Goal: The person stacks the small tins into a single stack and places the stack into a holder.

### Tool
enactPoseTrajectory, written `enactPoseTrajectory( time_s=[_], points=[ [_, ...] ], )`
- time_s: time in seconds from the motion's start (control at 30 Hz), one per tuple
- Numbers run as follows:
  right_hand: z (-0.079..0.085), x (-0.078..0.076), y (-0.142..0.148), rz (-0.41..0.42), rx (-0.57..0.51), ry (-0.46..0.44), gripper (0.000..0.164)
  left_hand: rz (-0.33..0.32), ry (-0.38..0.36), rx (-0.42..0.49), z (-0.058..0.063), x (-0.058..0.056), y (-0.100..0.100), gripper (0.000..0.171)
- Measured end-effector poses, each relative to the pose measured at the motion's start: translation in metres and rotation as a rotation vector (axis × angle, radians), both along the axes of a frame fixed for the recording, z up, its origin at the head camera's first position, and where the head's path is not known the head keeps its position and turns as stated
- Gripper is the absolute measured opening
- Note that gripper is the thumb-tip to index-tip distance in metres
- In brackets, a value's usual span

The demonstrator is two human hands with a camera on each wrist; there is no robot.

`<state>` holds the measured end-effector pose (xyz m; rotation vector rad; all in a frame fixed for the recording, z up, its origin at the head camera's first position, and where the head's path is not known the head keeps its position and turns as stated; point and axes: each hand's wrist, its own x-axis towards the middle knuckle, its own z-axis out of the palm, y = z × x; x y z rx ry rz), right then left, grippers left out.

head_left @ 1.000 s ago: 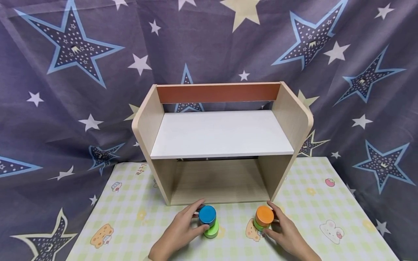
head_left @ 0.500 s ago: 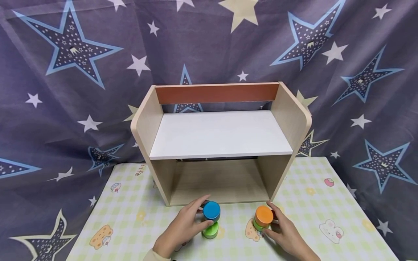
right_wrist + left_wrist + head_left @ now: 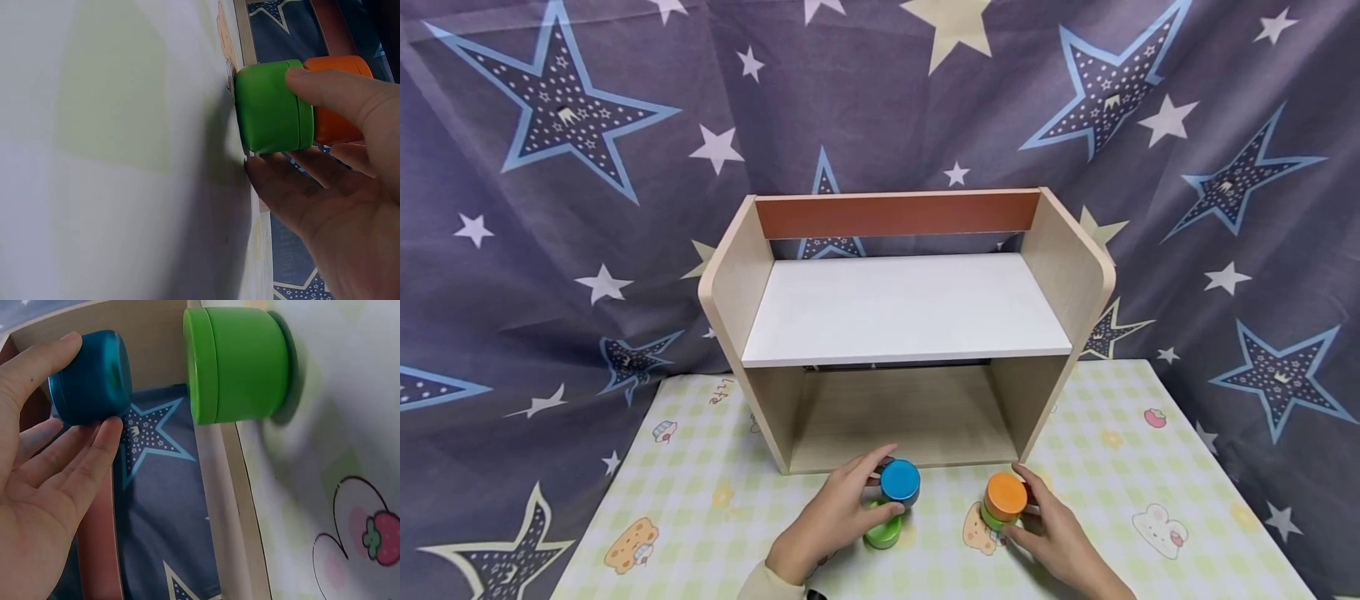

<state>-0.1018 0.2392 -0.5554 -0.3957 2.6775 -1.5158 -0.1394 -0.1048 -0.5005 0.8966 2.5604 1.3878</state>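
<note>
My left hand [image 3: 841, 510] pinches a small round blue tin [image 3: 94, 378] between thumb and fingers. It is held up off the table, and a gap separates it from a green lidded tin [image 3: 240, 365] that stands on the tablecloth. From the head, the blue lid overlaps the area just behind that green tin [image 3: 883, 535]. On the right, an orange tin [image 3: 1006, 497] sits stacked on a second green tin [image 3: 272, 109]. My right hand [image 3: 1056, 537] grips this stack from its right side, thumb on the green tin and fingers around the far side.
A wooden shelf unit [image 3: 906, 312] with a white middle board stands behind the hands, its lower front edge close to the tins. A checked tablecloth [image 3: 677, 492] covers the table. Dark starry fabric [image 3: 880, 100] hangs behind it.
My left hand has moved right and slightly away from me with the blue tin, shifting it off the left green tin. The right hand and its stack stay put.
</note>
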Motion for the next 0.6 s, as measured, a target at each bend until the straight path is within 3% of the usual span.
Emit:
enactPoseTrajectory(
  time_s=[0.6],
  points=[
    [0.001,0.000,0.000,-0.014,0.016,-0.015,0.090,-0.051,0.028,-0.033,0.007,-0.010,0.023,0.076]
  ],
)
